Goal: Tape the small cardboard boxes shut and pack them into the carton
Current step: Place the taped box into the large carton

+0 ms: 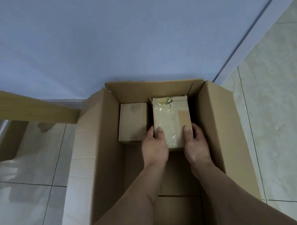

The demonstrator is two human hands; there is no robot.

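Note:
A large open carton (210, 127) stands on the floor below me. Both my arms reach down into it. My left hand (154, 145) and my right hand (196, 141) grip the near end of a small cardboard box (171, 116) sealed with clear tape, thumbs on top, fingers down its sides. This box sits at the carton's far right. Beside it on the left lies another small cardboard box (133, 121), plain-topped, close against the far wall.
The carton stands against a pale blue wall (125, 37). Pale floor tiles (275, 108) lie to the right and left. A wooden beam (34, 108) crosses the left side, touching the carton's left flap. The near part of the carton floor (178, 178) is bare.

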